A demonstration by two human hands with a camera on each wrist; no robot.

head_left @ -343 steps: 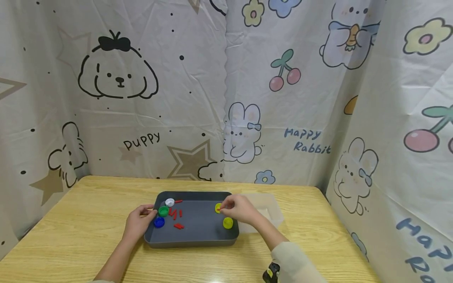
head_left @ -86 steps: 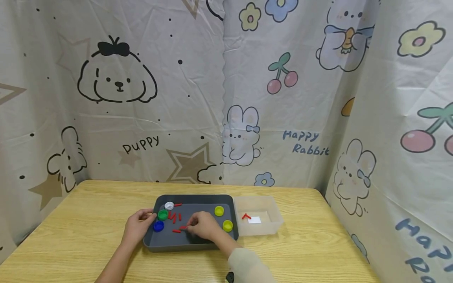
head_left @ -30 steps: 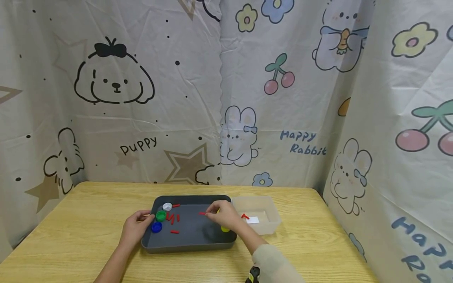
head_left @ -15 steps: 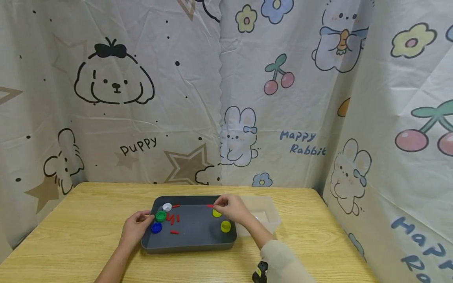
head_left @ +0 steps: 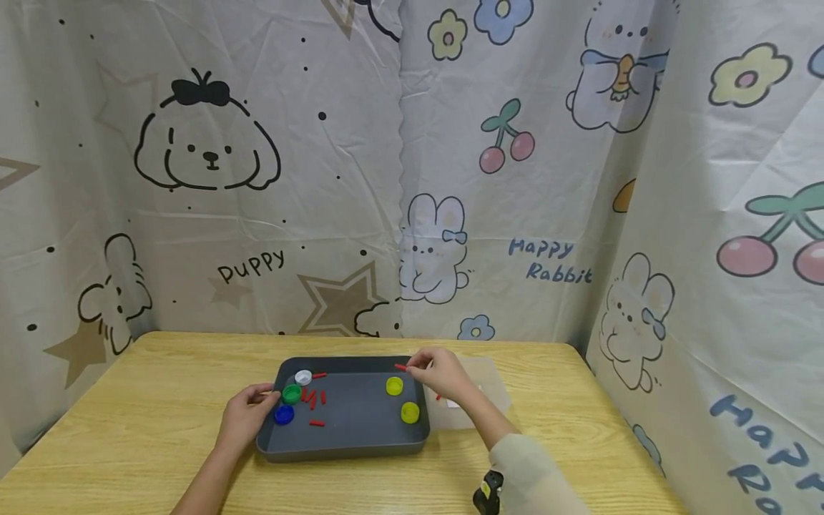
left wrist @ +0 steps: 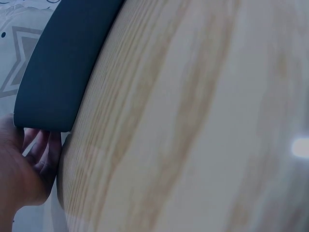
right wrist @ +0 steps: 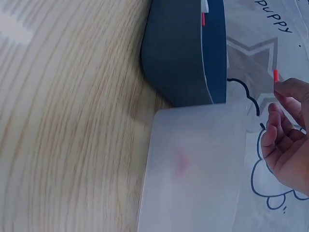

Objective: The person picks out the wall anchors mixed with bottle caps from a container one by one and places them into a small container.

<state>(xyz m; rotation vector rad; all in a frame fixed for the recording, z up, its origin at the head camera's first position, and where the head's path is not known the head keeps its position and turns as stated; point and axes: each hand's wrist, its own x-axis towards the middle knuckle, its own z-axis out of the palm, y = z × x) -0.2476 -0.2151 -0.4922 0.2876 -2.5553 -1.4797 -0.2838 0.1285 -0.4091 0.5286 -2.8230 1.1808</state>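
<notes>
Hovering over the far right corner of the tray: one red stick, probably light, stiff and smooth, best taken by an end, as the right hand pinches it, left hand gripping the tray's left side.

Head view: moderate, even, diffuse light. Counter warm yellow; curtain greyer, soft shading in folds and corners. Wide-angle stretch toward the right edge. Small items sharp enough for colour, thin on detail.

Left wrist: dim, cold bluish cast. Tray wall nearly black-green, fingers in shade. Hard white glare on the counter, far right.

Right wrist: cool, a little hazy. White glare upper left; soft shadow beside tray. Red shape blurred through the cloudy box wall.
</notes>
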